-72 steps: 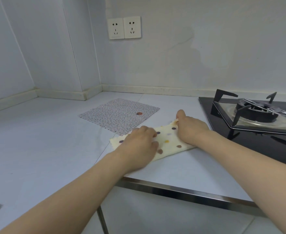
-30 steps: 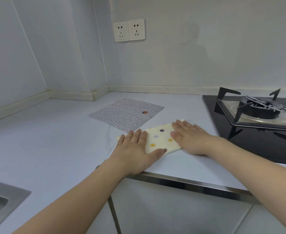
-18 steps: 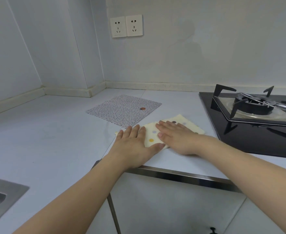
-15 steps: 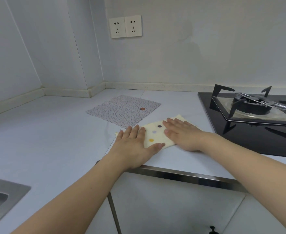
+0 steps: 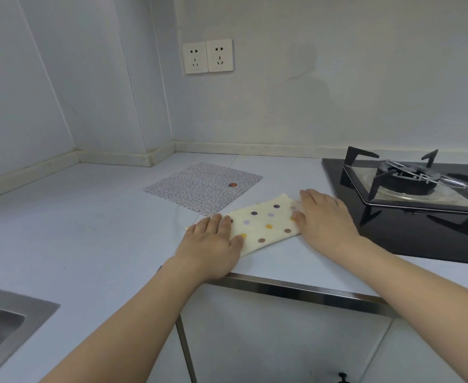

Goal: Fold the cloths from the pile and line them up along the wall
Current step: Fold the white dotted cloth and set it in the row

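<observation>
Since half a second ago the right hand (image 5: 324,217) has slid rightward along the polka-dot cloth (image 5: 266,223), uncovering more of its dotted middle, while the left hand (image 5: 213,244) has stayed on the cloth's left end. Both hands lie flat with fingers straight, pressing the folded cloth onto the white worktop (image 5: 89,230) near its front edge. Just behind it, a small-patterned cloth (image 5: 199,186) lies spread flat. To the right sits a black gas hob (image 5: 409,200).
</observation>
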Tool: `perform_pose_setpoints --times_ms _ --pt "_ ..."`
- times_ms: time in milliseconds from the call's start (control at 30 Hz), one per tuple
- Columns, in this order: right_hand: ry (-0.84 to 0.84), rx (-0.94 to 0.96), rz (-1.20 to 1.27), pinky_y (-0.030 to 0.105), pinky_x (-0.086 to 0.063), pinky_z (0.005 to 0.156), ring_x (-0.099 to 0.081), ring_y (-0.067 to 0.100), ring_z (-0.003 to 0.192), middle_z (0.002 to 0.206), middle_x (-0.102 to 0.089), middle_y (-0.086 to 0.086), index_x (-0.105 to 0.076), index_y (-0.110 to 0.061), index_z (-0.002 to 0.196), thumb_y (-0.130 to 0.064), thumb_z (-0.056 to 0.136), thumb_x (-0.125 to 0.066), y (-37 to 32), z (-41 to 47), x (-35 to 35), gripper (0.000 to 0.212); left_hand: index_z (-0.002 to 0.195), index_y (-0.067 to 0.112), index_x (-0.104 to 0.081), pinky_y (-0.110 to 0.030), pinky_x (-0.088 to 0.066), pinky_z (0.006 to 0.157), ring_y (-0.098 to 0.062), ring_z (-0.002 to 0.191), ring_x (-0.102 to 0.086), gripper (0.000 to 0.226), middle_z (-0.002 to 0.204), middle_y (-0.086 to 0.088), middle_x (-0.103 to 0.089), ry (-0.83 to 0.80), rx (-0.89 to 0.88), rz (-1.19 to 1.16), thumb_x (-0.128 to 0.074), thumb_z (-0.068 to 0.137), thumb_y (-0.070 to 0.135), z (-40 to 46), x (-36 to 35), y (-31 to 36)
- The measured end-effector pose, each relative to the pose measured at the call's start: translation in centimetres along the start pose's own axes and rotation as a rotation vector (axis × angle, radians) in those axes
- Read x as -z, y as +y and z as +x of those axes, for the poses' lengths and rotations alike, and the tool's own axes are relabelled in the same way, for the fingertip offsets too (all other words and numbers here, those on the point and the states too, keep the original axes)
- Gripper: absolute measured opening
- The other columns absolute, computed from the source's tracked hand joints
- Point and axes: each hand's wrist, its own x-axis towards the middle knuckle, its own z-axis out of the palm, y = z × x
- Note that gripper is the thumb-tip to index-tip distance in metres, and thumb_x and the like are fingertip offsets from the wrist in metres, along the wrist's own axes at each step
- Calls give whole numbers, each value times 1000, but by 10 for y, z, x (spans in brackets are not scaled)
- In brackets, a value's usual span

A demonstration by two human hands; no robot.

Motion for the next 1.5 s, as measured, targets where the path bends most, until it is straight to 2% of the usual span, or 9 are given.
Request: perform_pose_setpoints --times_ms 200,367,433,567,833,967,1200,1367,1500 --pt "-226 -264 4 39 -32 94 -45 32 120 130 -50 11 -50 -12 127 -76 82 -37 -4 -4 23 80 156 24 -4 -40 5 121 -19 150 7 65 164 1 4 -73 38 -61 -17 99 53 -3 0 -2" --pt "-374 -303 319 35 -38 82 -56 26 106 103 -58 1 -52 -19 93 -59 82 -58 -4 7 28 43 151 33 -25 -40 3 120 -19 146 -4 54 161 5 -11 71 -173 31 -31 99 46 2 10 -3" --pt "-343 -302 553 32 -41 71 -58 22 89 93 -59 2 -52 -16 83 -42 81 -68 1 10 21 30 147 36 -35 -35 -6 119 -19 142 -16 47 158 12 -23 19 -252 28 -32 100 37 8 15 0" --pt "-238 -293 873 31 -44 67 -58 20 82 92 -59 3 -54 -13 90 -19 79 -71 14 12 16 21 126 32 -59 -31 -33 104 -15 125 -43 34 127 15 -51 -128 -110 -249 -37 100 29 37 46 12" --pt "-123 -272 1027 29 -42 59 -56 21 66 77 -63 6 -62 -15 82 -4 71 -54 29 13 5 18 131 23 -51 -32 -50 94 -18 97 -66 43 115 -1 -67 -154 -46 -546 -53 90 11 128 50 57" --pt "-34 -242 953 22 -37 50 -54 15 65 79 -63 1 -63 -15 81 -1 72 -54 35 11 7 19 126 27 -57 -27 -48 90 -18 102 -63 48 114 -3 -65 -204 -25 -601 -58 83 6 155 49 74" --pt "40 -284 927 26 -36 51 -53 14 66 78 -61 -3 -60 -15 78 -6 75 -55 40 15 15 11 88 20 -73 -24 -40 85 -12 92 -56 14 94 4 -65 -170 -85 -608 -72 78 11 180 58 77" --pt "97 -222 967 28 -40 57 -53 12 66 77 -61 -7 -61 -18 79 -12 78 -59 33 19 34 6 86 1 -65 -27 -30 57 -18 60 -39 10 63 -3 -47 -141 -142 -670 -59 79 3 175 69 75" --pt "150 -130 1011 21 -39 55 -52 8 64 76 -61 -10 -62 -20 81 -15 81 -61 13 11 48 5 91 4 -64 -28 -34 56 -20 60 -52 25 76 -10 -69 -229 -132 -887 -39 86 6 152 83 64"
